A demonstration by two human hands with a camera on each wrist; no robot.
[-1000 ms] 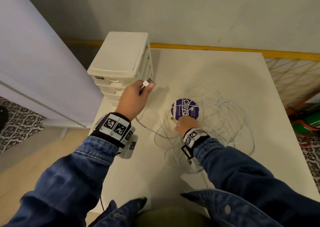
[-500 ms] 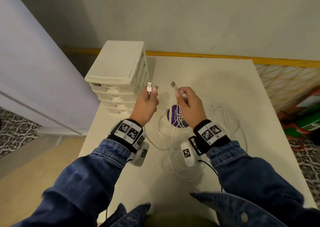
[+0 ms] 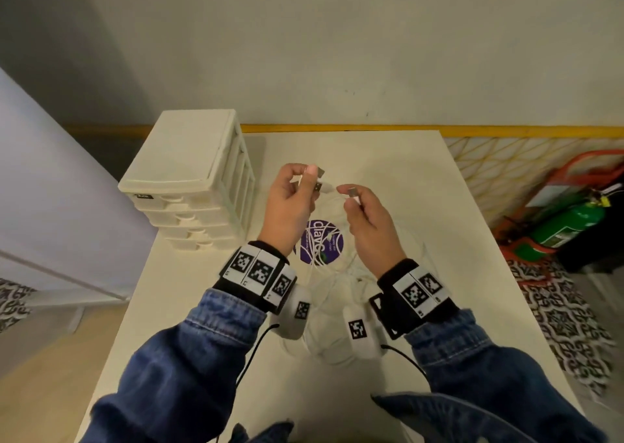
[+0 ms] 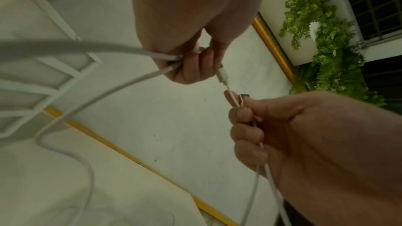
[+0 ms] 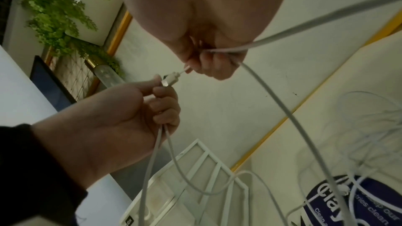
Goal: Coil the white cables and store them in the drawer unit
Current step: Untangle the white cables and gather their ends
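Note:
White cables (image 3: 332,267) lie in a loose tangle on the white table (image 3: 439,240), with strands rising to both hands. My left hand (image 3: 309,179) is raised over the table and pinches cable ends; a metal plug (image 3: 320,172) sticks out above its fingertips. In the left wrist view, two strands (image 4: 139,75) run out of that fist. Close beside it, my right hand (image 3: 351,196) grips another cable end with a metal plug (image 4: 244,97), its strands trailing down past the palm (image 4: 267,174). The cream drawer unit (image 3: 189,179) stands at the table's back left, drawers closed.
A round purple sticker (image 3: 320,245) on the table lies under the tangle. A wall with a yellow strip (image 3: 337,128) runs behind the table. A green cylinder (image 3: 567,223) and an orange frame stand on the floor at right. A pale panel (image 3: 50,189) rises left of the table.
My right hand left the tangle near the sticker and lifted a cable end. Both hands have risen and come close together, each still holding its cable end.

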